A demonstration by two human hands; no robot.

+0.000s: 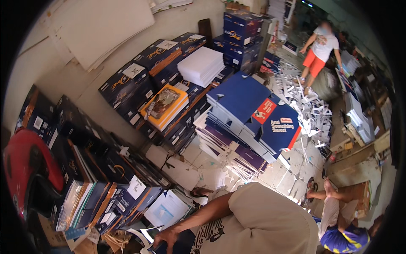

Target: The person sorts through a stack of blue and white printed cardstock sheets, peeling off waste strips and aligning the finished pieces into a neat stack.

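My right hand (pixel 167 238) reaches down at the bottom of the head view, at the end of a bare forearm coming from a beige short sleeve (pixel 270 211). Its fingers are apart and bent downward over a dark blue surface (pixel 184 242), beside curled white sheets (pixel 146 234). Whether the fingertips press on anything is hidden at the lower edge. Just beyond the hand lies a white paper stack with a pale blue printed sheet (pixel 167 209). My left hand is out of sight.
Dark blue cartons (pixel 127 91) line the wall. Tall stacks of blue printed sheets (pixel 249 112), a white paper stack (pixel 201 65) and yellow-covered books (pixel 166 106) stand ahead. Paper scraps (pixel 308 112) litter the floor. One person (pixel 319 46) stands far right; another (pixel 344 237) sits near right.
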